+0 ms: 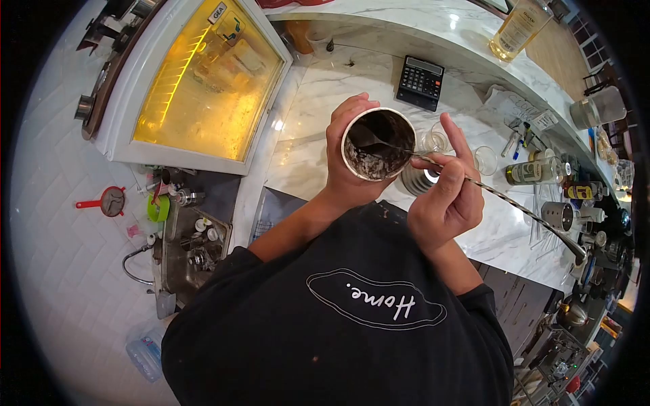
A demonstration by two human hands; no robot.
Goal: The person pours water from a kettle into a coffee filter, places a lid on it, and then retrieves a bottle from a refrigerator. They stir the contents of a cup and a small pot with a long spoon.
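Observation:
My left hand (pixel 349 188) is wrapped around a paper cup (pixel 365 178) with a pale rim, tipped so its inside faces me. Dark brown, patchy residue (pixel 384 161) coats the cup's inner wall and bottom. Between the thumb and fingers of my right hand (pixel 447 203) is a long bar spoon (pixel 511 201) with a twisted shaft, one finger raised away from it. The spoon's bowl end reaches into the cup, and its other end points out to the lower right. Beneath my hands, a metal container (pixel 418 181) is partly hidden.
A black calculator (pixel 420 82) lies on the marble counter (pixel 311 101). Behind it, a bottle (pixel 520 30) stands on the raised ledge. Jars (pixel 525 173) and tools line the right. A lit glass-door cooler (pixel 210 81) and a sink (pixel 177 260) are at left.

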